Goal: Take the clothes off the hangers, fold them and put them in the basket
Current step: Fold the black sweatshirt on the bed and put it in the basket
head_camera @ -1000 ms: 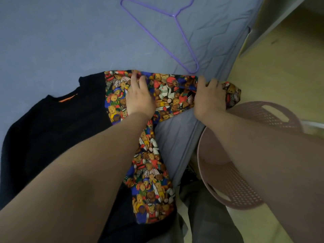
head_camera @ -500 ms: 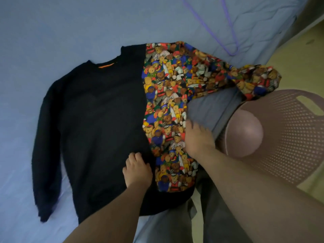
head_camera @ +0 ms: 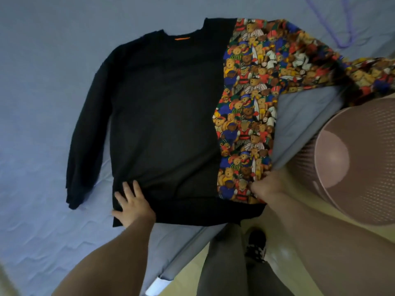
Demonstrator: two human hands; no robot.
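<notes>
Blue-grey quilted bedding [head_camera: 53,60] fills most of the view, and one sweater [head_camera: 166,103] lies spread flat on it, front down, collar at the far end and hem at the near edge.

Two hands work at the hem. The left hand [head_camera: 133,202] lies flat on the near left corner of the black hem, fingers straight and spread, holding nothing. The right hand [head_camera: 267,186] meets the near right corner, at the edge of the printed panel. It is blurred, so I cannot tell whether it pinches the cloth or only presses on it.

The sweater is black across its left and middle. Its right side and right sleeve [head_camera: 320,67] carry a crowded teddy-bear print in red, blue, yellow and brown. A small orange tab [head_camera: 182,38] shows inside the collar. The black sleeve [head_camera: 85,135] lies straight down along the body on the left. The printed sleeve stretches out to the far right, reaching the bed's edge.

One pink perforated basket [head_camera: 376,135] stands on the floor just beside the bed on the right, below that sleeve's end. One purple hanger [head_camera: 344,46], blurred, lies on the bedding at the far right, apart from the sweater. Near the bottom, grey trouser legs [head_camera: 224,263] and a dark shoe [head_camera: 256,246] stand on a yellowish floor [head_camera: 181,283].
</notes>
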